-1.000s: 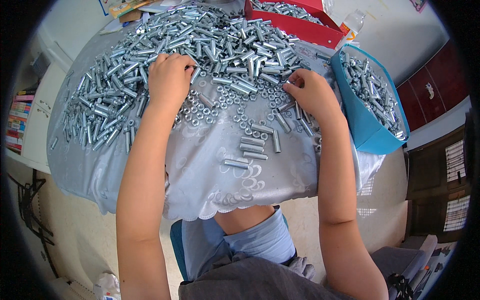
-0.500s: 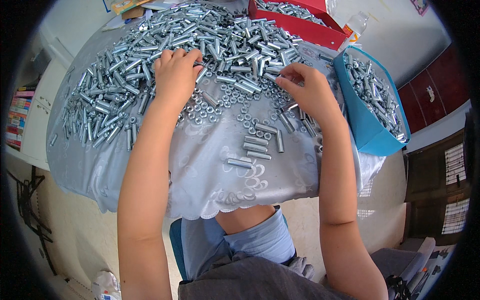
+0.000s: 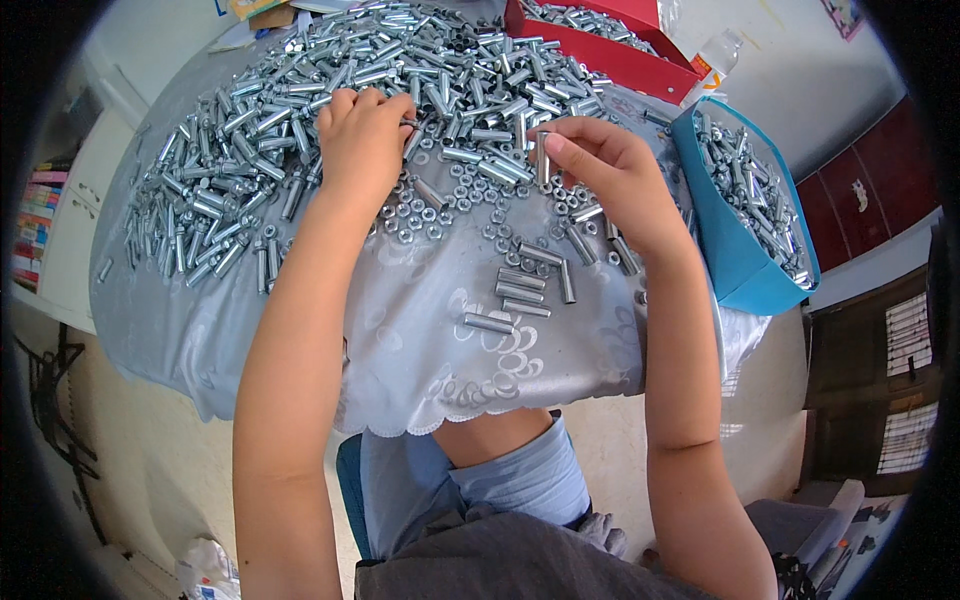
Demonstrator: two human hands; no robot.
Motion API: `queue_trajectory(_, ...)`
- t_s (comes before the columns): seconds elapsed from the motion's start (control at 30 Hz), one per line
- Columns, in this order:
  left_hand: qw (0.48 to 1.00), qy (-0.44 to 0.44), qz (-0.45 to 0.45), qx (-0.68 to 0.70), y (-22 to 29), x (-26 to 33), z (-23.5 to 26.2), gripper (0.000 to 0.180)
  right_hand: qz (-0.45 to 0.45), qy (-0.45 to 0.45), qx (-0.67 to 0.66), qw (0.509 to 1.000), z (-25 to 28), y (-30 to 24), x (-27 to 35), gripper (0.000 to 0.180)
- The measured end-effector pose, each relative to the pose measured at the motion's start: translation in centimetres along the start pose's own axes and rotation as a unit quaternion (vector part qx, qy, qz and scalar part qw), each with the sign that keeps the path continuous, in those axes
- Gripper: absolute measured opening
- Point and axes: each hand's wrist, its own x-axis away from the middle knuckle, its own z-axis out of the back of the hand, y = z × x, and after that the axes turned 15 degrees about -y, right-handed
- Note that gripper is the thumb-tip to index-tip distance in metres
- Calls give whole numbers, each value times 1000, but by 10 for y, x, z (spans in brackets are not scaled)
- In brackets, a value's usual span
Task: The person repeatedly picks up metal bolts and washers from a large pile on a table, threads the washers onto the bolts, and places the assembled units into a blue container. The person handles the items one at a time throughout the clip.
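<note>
Head view: a person's two bare hands work over a table spread with metal parts.
Held piece: a short silvery metal sleeve (image 3: pixel 541 160), upright, raised just above the scattered parts near the middle of the table.
Right hand: the right hand (image 3: pixel 612 178) pinches that sleeve between thumb and fingertips, the other fingers curled; the forearm comes up from the lower right.
Left hand: the left hand (image 3: pixel 363 140) lies palm down on the near edge of the big heap, fingers bent into the pieces; whether it grips anything I cannot tell.
Nuts: small hex nuts (image 3: pixel 452 200) lie loose between and just below the two hands.
Sorted sleeves: a few sleeves (image 3: pixel 522 292) lie side by side, nearer the person than the right hand, with one more (image 3: pixel 488 323) just apart below them.
Heap: a large pile of silvery sleeves and bolts (image 3: pixel 330 70) covers the far and left part of the table.
Cloth: a pale grey-blue tablecloth (image 3: pixel 400 350) with a scalloped hem hangs over the near edge.
Blue bin: a blue container (image 3: pixel 722 250) to the right of the right hand, holding more metal pieces.
Red tray: a red box (image 3: pixel 640 62) at the far right, also filled.
Bottle: a clear plastic bottle (image 3: pixel 720 52) beside the red box.
</note>
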Motion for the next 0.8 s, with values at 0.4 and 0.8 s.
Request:
queue_trajectory(0.4,999,41,8,-10,6,-3,-1,12,27,-33,-55,998,-8,-5,-1,27)
queue_trajectory(0.8,864,35,-44,500,44,0,26,15,19,4,-119,993,-6,0,-3,24)
